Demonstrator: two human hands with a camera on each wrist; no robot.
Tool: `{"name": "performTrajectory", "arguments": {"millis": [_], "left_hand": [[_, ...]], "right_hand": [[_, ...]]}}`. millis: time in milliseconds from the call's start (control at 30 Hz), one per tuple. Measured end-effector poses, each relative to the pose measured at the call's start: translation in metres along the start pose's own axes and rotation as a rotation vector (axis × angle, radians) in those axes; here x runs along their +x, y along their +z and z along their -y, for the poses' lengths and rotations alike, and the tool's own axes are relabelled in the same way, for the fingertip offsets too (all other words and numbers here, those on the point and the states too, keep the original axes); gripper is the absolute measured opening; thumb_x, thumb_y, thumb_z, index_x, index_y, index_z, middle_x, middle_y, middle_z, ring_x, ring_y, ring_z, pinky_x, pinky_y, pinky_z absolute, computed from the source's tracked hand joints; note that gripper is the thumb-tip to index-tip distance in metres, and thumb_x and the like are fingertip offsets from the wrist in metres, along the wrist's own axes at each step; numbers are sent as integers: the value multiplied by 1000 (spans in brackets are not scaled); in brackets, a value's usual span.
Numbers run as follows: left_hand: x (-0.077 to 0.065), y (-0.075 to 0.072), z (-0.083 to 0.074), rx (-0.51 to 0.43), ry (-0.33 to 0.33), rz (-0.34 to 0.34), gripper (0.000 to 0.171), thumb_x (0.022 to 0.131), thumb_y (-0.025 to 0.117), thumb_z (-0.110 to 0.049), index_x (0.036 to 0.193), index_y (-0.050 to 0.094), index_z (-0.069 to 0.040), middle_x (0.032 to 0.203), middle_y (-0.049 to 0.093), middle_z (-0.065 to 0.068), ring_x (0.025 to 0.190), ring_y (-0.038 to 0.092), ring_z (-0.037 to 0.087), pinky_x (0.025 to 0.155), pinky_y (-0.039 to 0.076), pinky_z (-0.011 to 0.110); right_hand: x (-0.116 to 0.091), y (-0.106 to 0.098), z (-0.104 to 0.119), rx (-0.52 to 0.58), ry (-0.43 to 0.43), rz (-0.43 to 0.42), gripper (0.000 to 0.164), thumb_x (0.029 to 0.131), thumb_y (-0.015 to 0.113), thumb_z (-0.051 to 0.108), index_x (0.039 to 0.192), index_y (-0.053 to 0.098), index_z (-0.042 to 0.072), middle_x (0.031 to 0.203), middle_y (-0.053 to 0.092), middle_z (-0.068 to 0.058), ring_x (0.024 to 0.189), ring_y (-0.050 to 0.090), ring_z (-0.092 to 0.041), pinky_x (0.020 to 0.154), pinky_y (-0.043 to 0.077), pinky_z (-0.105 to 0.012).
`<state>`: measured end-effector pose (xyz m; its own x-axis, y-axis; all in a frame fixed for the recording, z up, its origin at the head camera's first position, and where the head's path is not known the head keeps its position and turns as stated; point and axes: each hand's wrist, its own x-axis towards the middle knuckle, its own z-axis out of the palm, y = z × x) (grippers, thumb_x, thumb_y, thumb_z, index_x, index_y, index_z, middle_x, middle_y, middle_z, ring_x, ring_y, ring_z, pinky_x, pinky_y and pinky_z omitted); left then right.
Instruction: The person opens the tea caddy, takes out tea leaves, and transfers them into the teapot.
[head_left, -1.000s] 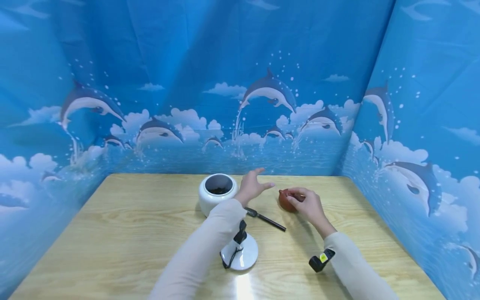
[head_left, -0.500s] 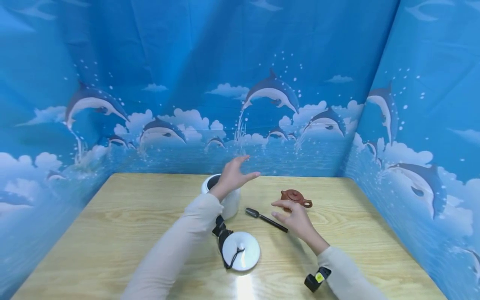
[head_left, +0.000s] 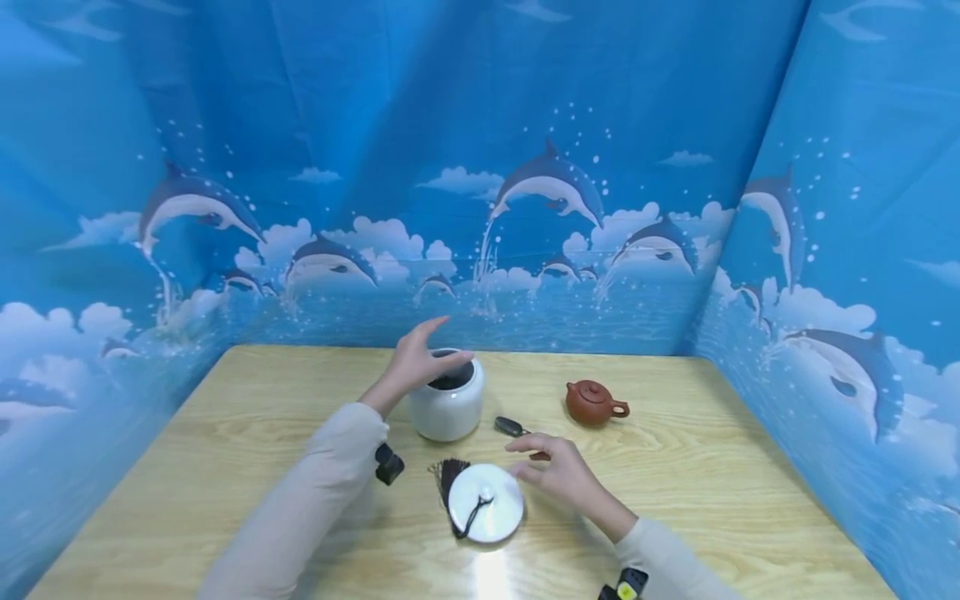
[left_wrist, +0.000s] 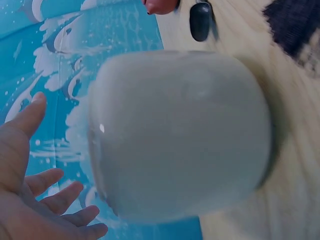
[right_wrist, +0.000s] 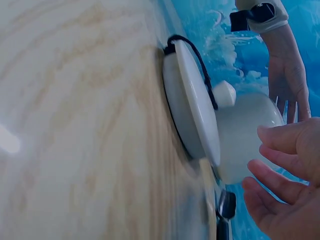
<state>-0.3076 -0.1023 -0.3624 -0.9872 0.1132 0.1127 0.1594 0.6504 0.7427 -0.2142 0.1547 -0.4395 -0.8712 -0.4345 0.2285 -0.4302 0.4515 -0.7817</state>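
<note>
My left hand hovers at the left rim of the white ceramic jar, thumb and fingers spread. In the left wrist view the jar's pale side fills the middle, a gap between it and the fingers. The jar's mouth is uncovered and looks dark inside. My right hand is over the table just right of the round white lid, fingers loosely bent and holding nothing. A black cord and tassel hang from the lid's knob. In the right wrist view the lid lies apart from the fingertips.
A reddish-brown teapot stands at the back right. Behind my right hand lies a dark scoop, its handle mostly hidden. A dolphin-print curtain encloses the wooden table at the back and sides.
My right hand has let go of the teapot and come toward me and left, to the lid. My left hand has moved left across the jar to its left rim.
</note>
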Motion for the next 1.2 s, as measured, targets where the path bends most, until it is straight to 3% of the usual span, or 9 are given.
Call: {"name": "performTrajectory", "arguments": {"millis": [167,333,600,933,1200], "left_hand": [[-11,-8,16,-53,-56,31,91,80,70,-56,152,29,-19,156,26,13,142,23,36,111,26,59],[-20,-8,30,-72,-90,28,92,82,71,-51,153,24,-15,157,24,14,142,24,37,110,26,60],[-31,-6,51,-65,-106,43,104,73,70,-65,153,25,-16,156,25,14,141,25,40,109,26,62],[-41,5,67,-92,-49,47,106,70,81,-51,152,25,-14,155,26,18,141,24,40,110,24,62],[-39,17,68,-154,-30,31,117,66,85,-47,154,16,-11,156,25,17,141,25,38,112,22,60]], "right_hand": [[-1,11,6,14,-26,77,26,85,73,14,108,70,2,110,69,-12,105,63,-32,86,55,-34],[-4,20,11,19,-5,113,25,83,74,15,105,71,4,109,69,-8,99,64,-25,82,55,-27],[-4,24,15,42,23,153,24,81,76,14,103,72,6,99,70,-5,91,64,-23,78,56,-28],[-7,29,14,22,-10,145,23,77,78,11,100,74,7,91,68,-1,82,60,-12,74,53,-24],[-8,33,14,4,-28,119,23,75,79,10,97,74,6,86,66,1,77,57,-5,70,51,-20]]}}
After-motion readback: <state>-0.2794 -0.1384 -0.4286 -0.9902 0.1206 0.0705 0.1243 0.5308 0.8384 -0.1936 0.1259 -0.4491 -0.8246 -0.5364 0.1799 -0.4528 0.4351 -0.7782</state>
